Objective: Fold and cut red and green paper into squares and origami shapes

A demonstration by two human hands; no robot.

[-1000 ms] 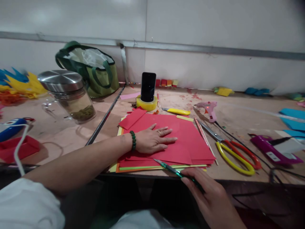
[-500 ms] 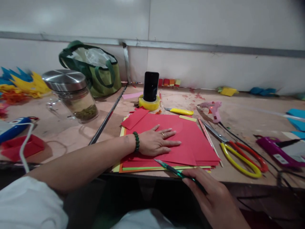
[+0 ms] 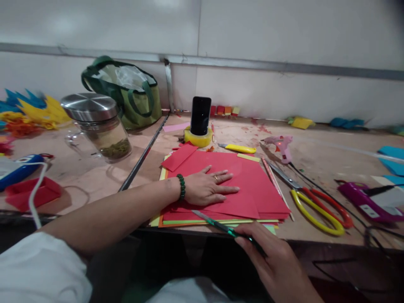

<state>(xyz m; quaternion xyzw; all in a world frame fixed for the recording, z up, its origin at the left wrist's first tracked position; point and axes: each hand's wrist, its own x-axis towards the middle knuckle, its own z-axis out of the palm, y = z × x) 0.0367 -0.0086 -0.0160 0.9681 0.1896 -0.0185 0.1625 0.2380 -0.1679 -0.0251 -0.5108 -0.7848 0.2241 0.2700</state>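
My left hand lies flat with fingers spread on the top sheet of red paper. Under that sheet is a stack of coloured paper with yellow, green and orange edges showing. My right hand is closed round a dark green craft knife, whose blade points left along the near edge of the red paper, just below my left hand. Whether the blade tip touches the paper I cannot tell. A smaller red paper piece rests on the stack's far left corner, and a pale yellow strip on its far right.
Right of the stack lie large scissors and a pink glue gun with a cord. Behind are a yellow utility knife and a phone propped on a tape roll. A glass jar and a green bag stand left.
My right hand has moved a little to the left with the craft knife, its blade sliding along the paper's near edge. My left hand stays pressed in place.
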